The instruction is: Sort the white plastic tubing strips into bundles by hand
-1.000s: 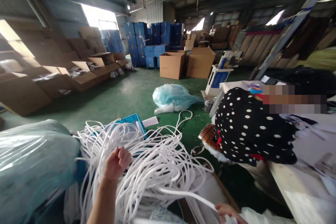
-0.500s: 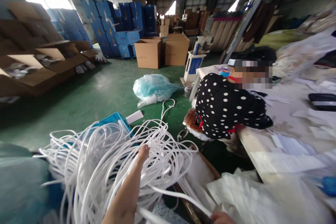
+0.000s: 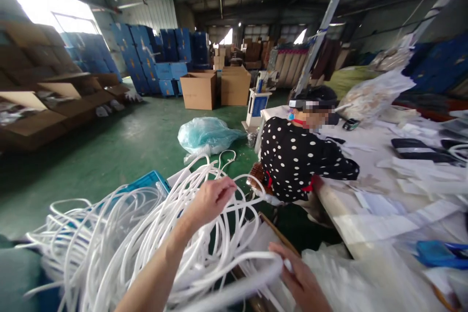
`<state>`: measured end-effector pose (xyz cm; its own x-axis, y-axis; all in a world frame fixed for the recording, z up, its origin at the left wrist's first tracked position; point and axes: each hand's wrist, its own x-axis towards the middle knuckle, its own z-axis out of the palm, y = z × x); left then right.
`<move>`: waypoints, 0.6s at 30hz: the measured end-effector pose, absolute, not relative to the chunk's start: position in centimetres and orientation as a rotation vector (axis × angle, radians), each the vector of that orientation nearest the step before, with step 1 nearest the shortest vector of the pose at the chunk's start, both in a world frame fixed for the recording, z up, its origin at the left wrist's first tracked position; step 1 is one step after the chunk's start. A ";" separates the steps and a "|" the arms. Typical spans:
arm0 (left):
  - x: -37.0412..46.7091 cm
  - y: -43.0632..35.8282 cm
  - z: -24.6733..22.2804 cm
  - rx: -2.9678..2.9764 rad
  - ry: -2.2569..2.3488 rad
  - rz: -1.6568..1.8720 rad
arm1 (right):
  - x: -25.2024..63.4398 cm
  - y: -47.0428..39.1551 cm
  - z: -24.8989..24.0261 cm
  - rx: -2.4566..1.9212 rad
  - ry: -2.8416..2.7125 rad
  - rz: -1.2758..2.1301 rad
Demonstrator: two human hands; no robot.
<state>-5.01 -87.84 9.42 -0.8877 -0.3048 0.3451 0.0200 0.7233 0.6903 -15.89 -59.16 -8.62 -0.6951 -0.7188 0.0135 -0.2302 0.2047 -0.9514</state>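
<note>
A big tangled heap of white cord (image 3: 146, 234), thick and rope-like, fills the lower left and middle. My left hand (image 3: 214, 200) is raised over its right part, fingers curled closed around strands that partly hide behind it. Lower right, my right hand (image 3: 302, 275) pinches a thick length of the same cord between thumb and fingers. That length is blurred where it sweeps toward the bottom edge. Beneath the heap, a blue plastic crate (image 3: 155, 180) shows its rim.
A co-worker in a polka-dot top (image 3: 292, 158) leans over a work table (image 3: 340, 214) covered with white pieces. A teal plastic bag (image 3: 206, 134) lies on the green floor. Cardboard boxes (image 3: 199, 90) and blue stacked boxes (image 3: 135, 56) stand behind. Crumpled plastic (image 3: 336, 263) is at right.
My left hand has risen and moved right, lifting loops of cord. My right hand has come up farther into view with its cord. The view has tilted upward and turned slightly right.
</note>
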 end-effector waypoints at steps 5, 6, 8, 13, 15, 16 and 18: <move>-4.8 -81.6 11.0 -0.060 -2.685 -1.149 | -16.6 -63.3 0.2 -0.624 1.897 -1.823; -5.0 -80.9 11.1 -0.093 -2.711 -1.133 | -16.4 -63.5 1.5 -0.635 1.840 -1.828; -5.6 -79.8 11.6 -0.154 -2.734 -1.114 | -15.6 -63.4 3.2 -0.699 1.712 -1.769; -7.5 -77.7 12.1 -0.087 -2.643 -1.344 | -13.4 -62.8 3.0 -0.675 1.615 -1.840; -7.9 -76.9 10.7 0.033 -2.436 -1.648 | -13.5 -62.5 1.9 -0.614 1.539 -1.949; -8.0 -76.4 9.5 0.074 -2.319 -1.802 | -13.7 -62.2 1.4 -0.576 1.504 -2.003; -8.0 -75.5 6.6 0.064 -2.217 -2.007 | -14.5 -61.6 0.5 -0.483 1.482 -2.116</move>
<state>-8.02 -75.49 6.60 -0.9878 -0.1319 0.0821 0.0686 0.1040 0.9922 -14.48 -61.59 0.52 -0.8079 -0.5894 -0.0003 0.2015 -0.2757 -0.9399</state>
